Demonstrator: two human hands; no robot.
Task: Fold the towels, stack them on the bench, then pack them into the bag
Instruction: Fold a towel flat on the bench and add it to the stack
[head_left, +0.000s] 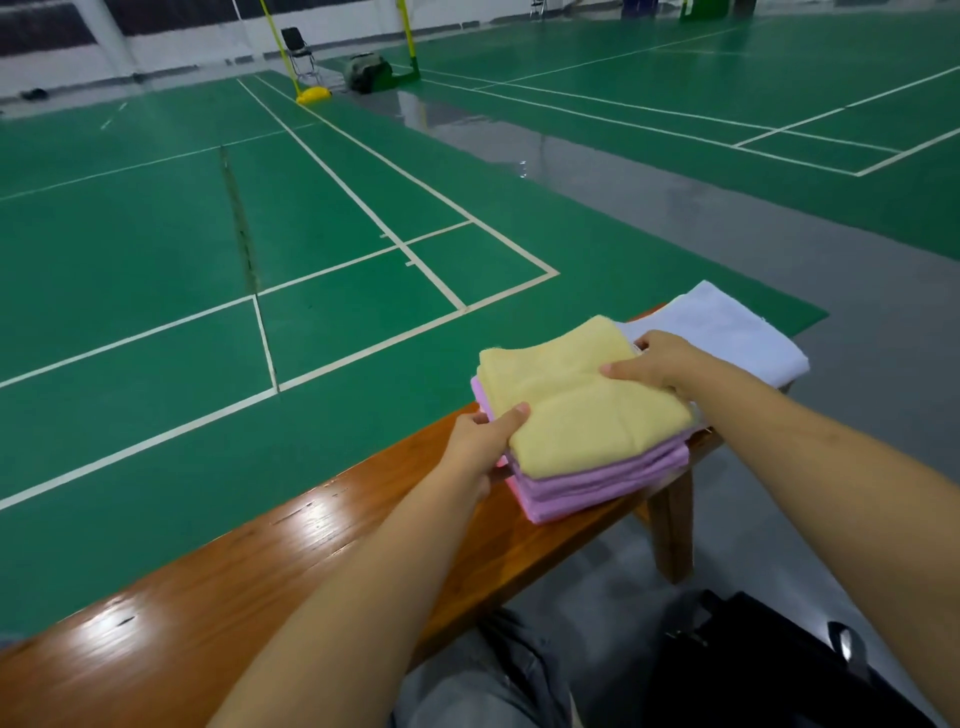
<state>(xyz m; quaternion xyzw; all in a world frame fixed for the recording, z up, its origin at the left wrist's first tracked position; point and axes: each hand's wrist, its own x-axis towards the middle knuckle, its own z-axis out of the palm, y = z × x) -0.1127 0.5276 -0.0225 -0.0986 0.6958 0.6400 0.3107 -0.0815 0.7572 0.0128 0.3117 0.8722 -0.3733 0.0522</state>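
Note:
A stack of folded towels sits near the right end of the wooden bench (260, 561): a yellow towel (576, 400) on top of folded pink towels (597, 483). My left hand (480, 441) grips the stack's left side, thumb on the yellow towel, fingers under the edge. My right hand (649, 361) grips the stack's far right side, thumb on top. A white towel (727, 327) lies spread on the bench end behind the stack. A black bag (769, 670) sits on the floor at the lower right, by my knee.
Green badminton courts with white lines stretch ahead, with a grey floor strip to the right. A bench leg (672, 525) stands under the stack. Far off are a yellow net post base (313, 94), a chair (298, 52) and a dark bag (369, 73).

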